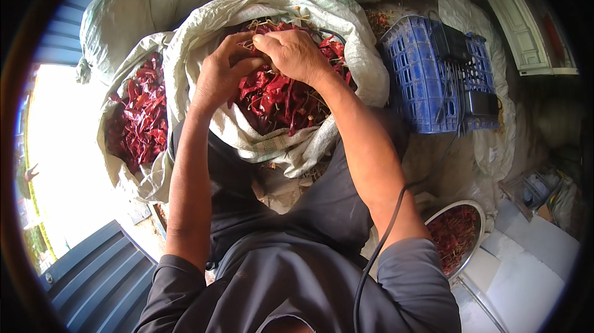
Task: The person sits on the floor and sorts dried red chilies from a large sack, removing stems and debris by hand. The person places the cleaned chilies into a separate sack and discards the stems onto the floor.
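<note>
A white woven sack (366, 66) with a rolled-down rim stands open between the knees, holding dried red chillies (278, 96), some with pale stems. Above the chillies, my left hand (220, 66) has its fingers and thumb curved inward. My right hand (294, 52) bends over the same spot from the other side, back of the hand upward. The fingertips of both hands meet or nearly meet near the middle of the sack's mouth. What lies between them is mostly hidden by the right hand, so a held chilli cannot be made out.
Another open sack (106, 142) of chillies leans at the left. Full white sacks (134, 17) stand behind. On the right are a blue plastic crate (403, 61) with black devices (450, 43), and a metal-rimmed basin (480, 214) of chillies. A black cable (397, 212) crosses my right arm.
</note>
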Available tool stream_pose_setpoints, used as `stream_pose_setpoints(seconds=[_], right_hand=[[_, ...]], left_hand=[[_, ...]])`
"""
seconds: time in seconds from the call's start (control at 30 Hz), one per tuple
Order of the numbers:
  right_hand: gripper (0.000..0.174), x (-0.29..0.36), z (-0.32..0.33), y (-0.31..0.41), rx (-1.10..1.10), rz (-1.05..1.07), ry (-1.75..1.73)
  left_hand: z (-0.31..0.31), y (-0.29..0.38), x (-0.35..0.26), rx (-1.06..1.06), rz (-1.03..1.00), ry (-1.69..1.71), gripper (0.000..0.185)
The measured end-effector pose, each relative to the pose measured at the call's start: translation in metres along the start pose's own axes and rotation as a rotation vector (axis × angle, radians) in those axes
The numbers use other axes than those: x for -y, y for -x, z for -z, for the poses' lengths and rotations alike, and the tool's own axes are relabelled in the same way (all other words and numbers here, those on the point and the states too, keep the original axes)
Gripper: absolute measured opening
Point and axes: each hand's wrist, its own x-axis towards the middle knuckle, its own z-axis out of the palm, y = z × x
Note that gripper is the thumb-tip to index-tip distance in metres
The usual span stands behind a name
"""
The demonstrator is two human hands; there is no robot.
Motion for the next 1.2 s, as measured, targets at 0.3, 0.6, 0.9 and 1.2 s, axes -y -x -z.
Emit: stream_pose_setpoints(seconds=[0.3, 0.6, 0.9, 1.2], right_hand=[[0.034, 0.010, 0.002, -0.001, -0.086, -0.099, 0.306], [0.031, 0.004, 0.005, -0.005, -0.067, -0.159, -0.335], [0.026, 0.031, -0.004, 0.007, -0.256, -0.439, -1.179], [0.032, 0.019, 0.000, 0.003, -0.373, -0.332, -0.841]], left_hand=[[0.000, -0.010, 0.016, 0.107, -0.190, -0.357, 0.023], [-0.002, -0.008, 0.024, 0.120, -0.010, 0.235, 0.016], [-0.022, -0.009, 0.026, 0.173, -0.058, 0.949, 0.015], [-0.027, -0.022, 0.031, 0.154, 0.004, 0.896, 0.019]])
